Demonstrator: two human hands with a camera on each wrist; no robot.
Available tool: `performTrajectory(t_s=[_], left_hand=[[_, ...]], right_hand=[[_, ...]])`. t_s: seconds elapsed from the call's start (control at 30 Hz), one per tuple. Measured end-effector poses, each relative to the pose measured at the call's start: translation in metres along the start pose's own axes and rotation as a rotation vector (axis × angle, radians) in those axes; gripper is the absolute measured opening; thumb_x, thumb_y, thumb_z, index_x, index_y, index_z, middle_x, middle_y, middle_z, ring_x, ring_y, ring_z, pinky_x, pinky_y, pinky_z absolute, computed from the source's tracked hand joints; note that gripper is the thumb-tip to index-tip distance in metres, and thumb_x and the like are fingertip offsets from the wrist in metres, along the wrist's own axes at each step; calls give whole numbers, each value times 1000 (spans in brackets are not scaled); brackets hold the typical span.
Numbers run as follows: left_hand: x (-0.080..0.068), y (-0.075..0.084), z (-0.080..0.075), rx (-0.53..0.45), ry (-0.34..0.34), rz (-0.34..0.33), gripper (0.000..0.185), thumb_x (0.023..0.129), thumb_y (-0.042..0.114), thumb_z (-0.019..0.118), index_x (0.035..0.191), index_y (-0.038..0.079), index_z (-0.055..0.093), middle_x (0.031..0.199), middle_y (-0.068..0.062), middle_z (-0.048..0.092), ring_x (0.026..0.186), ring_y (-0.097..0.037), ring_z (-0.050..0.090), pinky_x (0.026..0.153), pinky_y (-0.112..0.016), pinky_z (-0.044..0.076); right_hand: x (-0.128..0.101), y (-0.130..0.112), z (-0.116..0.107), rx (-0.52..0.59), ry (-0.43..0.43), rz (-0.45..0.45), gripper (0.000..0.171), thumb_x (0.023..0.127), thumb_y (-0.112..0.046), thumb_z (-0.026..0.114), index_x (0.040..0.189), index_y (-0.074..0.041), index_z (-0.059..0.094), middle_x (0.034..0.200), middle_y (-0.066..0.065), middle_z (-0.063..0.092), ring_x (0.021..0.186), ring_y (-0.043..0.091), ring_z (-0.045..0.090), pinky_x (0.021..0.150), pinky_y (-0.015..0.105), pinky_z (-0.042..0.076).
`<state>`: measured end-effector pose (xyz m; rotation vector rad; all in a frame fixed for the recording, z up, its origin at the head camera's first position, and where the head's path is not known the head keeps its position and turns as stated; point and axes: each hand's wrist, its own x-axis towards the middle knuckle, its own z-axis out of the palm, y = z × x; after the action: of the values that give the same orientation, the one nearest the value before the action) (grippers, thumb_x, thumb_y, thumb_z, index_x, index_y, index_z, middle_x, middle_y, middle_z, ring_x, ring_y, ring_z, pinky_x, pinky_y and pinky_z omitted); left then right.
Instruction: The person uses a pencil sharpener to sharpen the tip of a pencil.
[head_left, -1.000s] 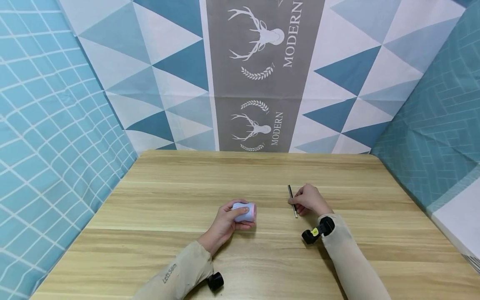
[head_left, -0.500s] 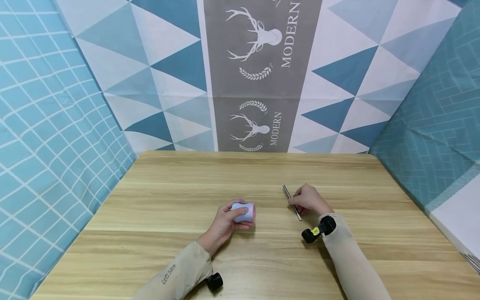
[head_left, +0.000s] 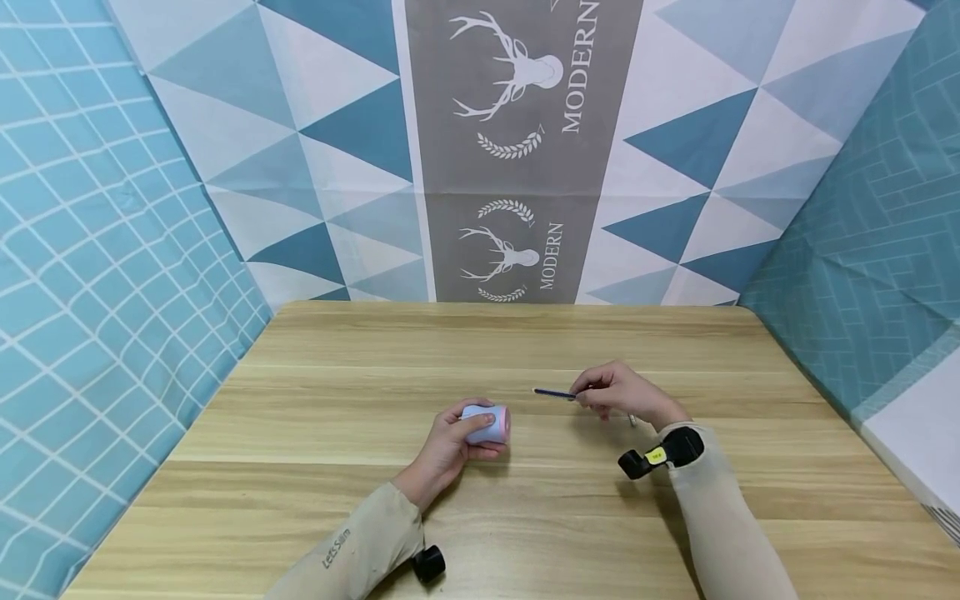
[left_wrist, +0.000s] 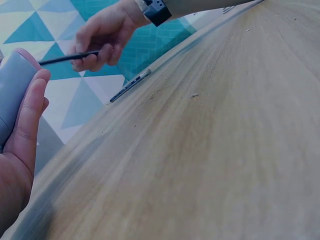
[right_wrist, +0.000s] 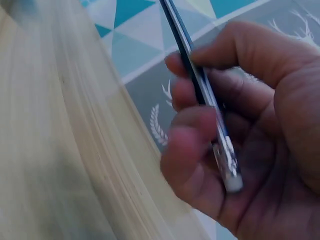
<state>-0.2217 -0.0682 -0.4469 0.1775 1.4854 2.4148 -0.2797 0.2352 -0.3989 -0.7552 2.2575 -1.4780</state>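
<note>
My left hand (head_left: pixel 450 446) grips a light blue cylinder (head_left: pixel 483 423) with a pink end that faces right. Thumb and fingers wrap round it in the left wrist view, where the cylinder (left_wrist: pixel 12 92) stands at the left edge. My right hand (head_left: pixel 622 392) pinches a dark pencil (head_left: pixel 553 392), its front end pointing left toward the cylinder. Seen from the right wrist, the pencil (right_wrist: pixel 200 85) has a silver ferrule and a white eraser that lies at the palm. A second pencil (left_wrist: pixel 129 86) lies on the table; in the head view my right hand mostly hides it.
The wooden table (head_left: pixel 360 358) stretches under both hands. Patterned cloth (head_left: pixel 517 167) hangs behind it and at both sides. At the right edge stands a white box-like thing (head_left: pixel 918 454). Small crumbs (left_wrist: pixel 194 95) dot the tabletop.
My right hand has lifted one pencil and turned it so its front end swings left, toward the cylinder. The hand shifted slightly right. The left hand and cylinder stay in place.
</note>
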Motion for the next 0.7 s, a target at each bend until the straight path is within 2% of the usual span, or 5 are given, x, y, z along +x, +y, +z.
performTrajectory(t_s=[0.17, 0.23, 0.33, 0.47, 0.7], left_hand=[[0, -1, 1, -4, -1, 1, 18, 89, 2, 61, 99, 15, 68, 96, -16, 60, 64, -26, 71, 57, -33, 63], [0, -1, 1, -2, -7, 1, 18, 89, 2, 61, 99, 15, 67, 97, -16, 59, 64, -25, 71, 58, -33, 63], [1, -1, 1, 1, -17, -3, 18, 90, 2, 60, 99, 15, 67, 99, -17, 59, 65, -25, 71, 58, -33, 64], [1, 0, 0, -4, -18, -5, 17, 90, 2, 61, 99, 15, 68, 99, -18, 59, 65, -26, 72, 58, -33, 64], [0, 1, 0, -27, -13, -1, 17, 90, 2, 61, 100, 14, 67, 96, -17, 60, 63, -26, 72, 57, -31, 63]], right_hand=[[1, -8, 7, 19, -92, -48, 18, 94, -3, 60, 102, 12, 68, 72, 3, 57, 51, 8, 40, 44, 26, 32], [1, -11, 10, 16, -113, -53, 18, 95, -4, 61, 101, 12, 68, 73, 4, 57, 51, 8, 39, 44, 28, 31], [1, -14, 15, 3, -130, -49, 19, 95, -5, 63, 99, 14, 67, 73, 3, 56, 52, 8, 39, 45, 25, 33], [4, -15, 23, -34, -94, -34, 17, 94, -5, 67, 97, 11, 69, 71, 1, 55, 52, 8, 39, 47, 18, 34], [5, -24, 37, -81, -9, -39, 9, 90, -7, 72, 91, 2, 74, 71, 0, 59, 49, 7, 37, 45, 19, 33]])
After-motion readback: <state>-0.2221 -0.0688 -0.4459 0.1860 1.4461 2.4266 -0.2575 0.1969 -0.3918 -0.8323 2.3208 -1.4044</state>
